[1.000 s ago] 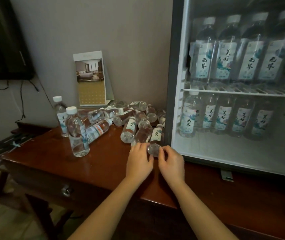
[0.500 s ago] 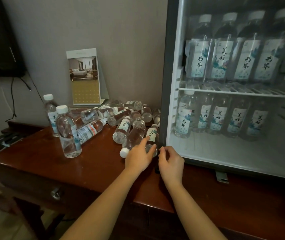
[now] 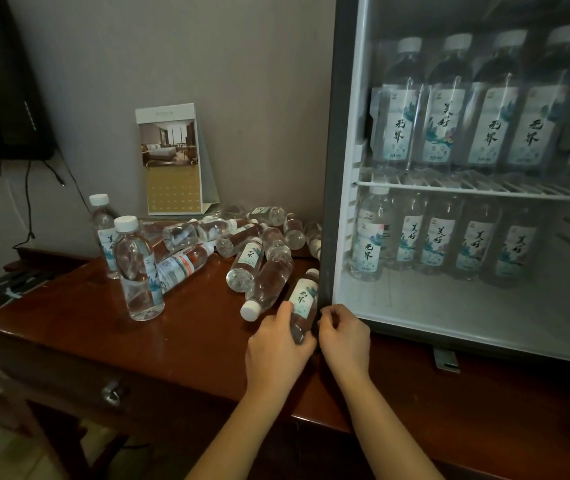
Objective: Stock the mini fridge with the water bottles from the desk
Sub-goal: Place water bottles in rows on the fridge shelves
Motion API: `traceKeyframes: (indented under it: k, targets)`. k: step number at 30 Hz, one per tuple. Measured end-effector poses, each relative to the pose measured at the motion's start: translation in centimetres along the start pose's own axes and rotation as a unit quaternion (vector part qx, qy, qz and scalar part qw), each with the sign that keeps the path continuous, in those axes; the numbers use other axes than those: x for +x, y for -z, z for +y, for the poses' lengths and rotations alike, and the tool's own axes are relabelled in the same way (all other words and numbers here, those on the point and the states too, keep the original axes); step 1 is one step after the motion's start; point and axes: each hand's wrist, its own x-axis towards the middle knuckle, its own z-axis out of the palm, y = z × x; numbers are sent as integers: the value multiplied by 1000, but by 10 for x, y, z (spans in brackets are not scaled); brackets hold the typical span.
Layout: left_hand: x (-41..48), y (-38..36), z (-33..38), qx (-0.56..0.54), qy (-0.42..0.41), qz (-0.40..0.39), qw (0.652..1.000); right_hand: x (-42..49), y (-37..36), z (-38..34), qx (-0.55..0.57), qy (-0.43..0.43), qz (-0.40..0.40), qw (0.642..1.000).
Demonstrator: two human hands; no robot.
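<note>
Water bottle (image 3: 301,301), small and capped: lies on the worktop (image 3: 186,341) against the fridge (image 3: 328,168) frame, cap toward the wall. Sits in the left hand (image 3: 276,344), wrapped round the lower half. Looks full yet light, fairly stiff, smooth and liable to roll; best gripped mid-body over the label. Right hand (image 3: 344,336) curled just beside the base; hold unclear. More bottles (image 3: 246,263) heaped behind.
</note>
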Motion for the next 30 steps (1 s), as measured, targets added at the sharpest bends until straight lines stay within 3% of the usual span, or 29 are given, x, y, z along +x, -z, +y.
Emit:
traceKeyframes:
  k: [6,10,12,16,20,24,27,30]
  targets:
    - [-50,32,-14,12,-13,-1,1000,-5,0,-6,-101,54,-53,992]
    - [-40,49,-23,-89,34,-34,995,-8,-2,-8,-153,88,-103,979]
    - [-23,52,-32,-168,102,-89,976,-10,-2,-9,-124,93,-140,978]
    - [-1,63,-39,-305,190,-244,901,-10,-4,-5,-78,99,-190,974]
    - [-12,68,-33,-350,151,-260,887,-19,4,-13,71,92,-227,967]
    - [-32,65,-27,-301,61,-175,935,-35,18,-20,260,74,-267,925]
    - [-39,60,-17,-296,2,-148,944,-46,28,-18,315,56,-288,903]
    - [-39,49,-2,-282,-66,-180,940,-45,49,-15,326,64,-271,903]
